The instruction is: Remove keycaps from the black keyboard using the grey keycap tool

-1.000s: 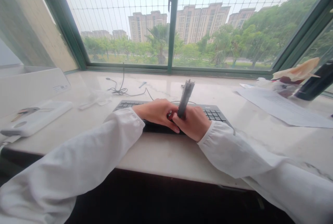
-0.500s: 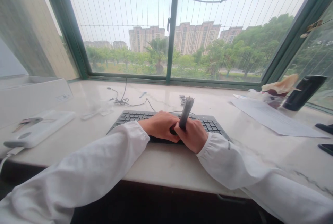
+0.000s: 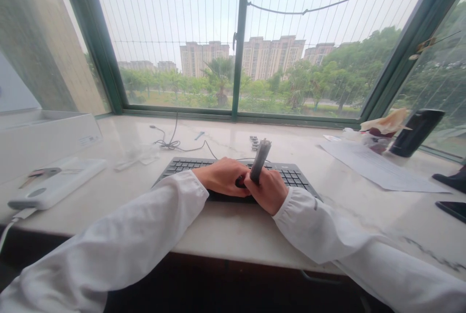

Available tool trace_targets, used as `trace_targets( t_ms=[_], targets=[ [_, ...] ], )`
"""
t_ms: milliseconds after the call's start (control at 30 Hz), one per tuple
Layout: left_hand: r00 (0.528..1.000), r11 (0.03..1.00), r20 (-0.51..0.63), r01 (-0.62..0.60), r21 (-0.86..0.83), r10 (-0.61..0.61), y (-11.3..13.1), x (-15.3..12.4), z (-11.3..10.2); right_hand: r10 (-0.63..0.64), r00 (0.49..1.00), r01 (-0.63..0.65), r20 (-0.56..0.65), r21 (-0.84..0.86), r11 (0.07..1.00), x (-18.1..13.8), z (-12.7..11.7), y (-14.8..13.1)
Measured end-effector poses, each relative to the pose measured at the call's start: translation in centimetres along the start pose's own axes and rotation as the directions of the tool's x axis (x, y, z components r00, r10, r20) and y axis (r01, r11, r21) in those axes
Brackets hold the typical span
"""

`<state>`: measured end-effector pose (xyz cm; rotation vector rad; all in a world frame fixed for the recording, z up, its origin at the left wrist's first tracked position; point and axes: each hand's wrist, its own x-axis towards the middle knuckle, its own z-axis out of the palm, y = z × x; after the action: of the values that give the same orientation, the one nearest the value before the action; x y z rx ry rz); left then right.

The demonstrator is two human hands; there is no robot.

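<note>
Hands barely shifted; only the view has. Right hand (image 3: 270,191) grip stays wrapped round the upright stick (image 3: 259,161), keyboard (image 3: 295,175) beneath. Left hand (image 3: 221,176) touching alongside, its grip hidden. Same work continues.

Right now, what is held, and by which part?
The right hand grips a grey cylindrical tool by its lower end; the left hand rests on the keyboard.

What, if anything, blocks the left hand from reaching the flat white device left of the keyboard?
Probably yes, reachable: only bare countertop lies between the left hand, resting on the keyboard, and the white device; the clear wrapper sits farther back.
</note>
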<state>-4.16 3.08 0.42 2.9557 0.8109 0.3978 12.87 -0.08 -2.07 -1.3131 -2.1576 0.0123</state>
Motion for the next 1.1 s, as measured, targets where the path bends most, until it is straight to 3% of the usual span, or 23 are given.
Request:
trace_targets(
  t_ms=[267,700,800,867,1000,1100],
  targets=[
    [1.000,1.000,0.001,0.008,0.013,-0.008,0.2,0.1,0.0,0.034,0.999,-0.034,0.026,-0.006,0.999,0.0,-0.1,-0.2],
    [0.999,0.999,-0.026,0.042,-0.006,-0.042,0.0,0.3,0.7,-0.021,1.000,0.021,-0.007,0.041,0.999,0.0,0.1,0.2],
    [0.998,0.999,-0.038,0.047,-0.008,-0.048,0.1,0.3,0.8,0.045,0.990,-0.029,-0.135,0.118,0.993,0.3,-0.3,0.3],
    [0.998,0.999,-0.047,0.045,-0.012,-0.046,0.1,0.3,0.8,0.137,0.954,-0.099,-0.268,0.152,0.984,0.7,-0.6,0.4],
    [0.998,0.999,-0.065,0.017,-0.047,-0.020,-0.1,0.0,0.8,0.125,0.963,-0.092,-0.241,0.144,0.985,1.4,-0.7,0.7],
    [0.996,0.994,-0.085,-0.040,-0.105,0.032,-0.3,-0.1,0.5,0.140,0.942,-0.083,-0.304,0.194,0.978,1.9,-1.0,1.1]
  ],
)
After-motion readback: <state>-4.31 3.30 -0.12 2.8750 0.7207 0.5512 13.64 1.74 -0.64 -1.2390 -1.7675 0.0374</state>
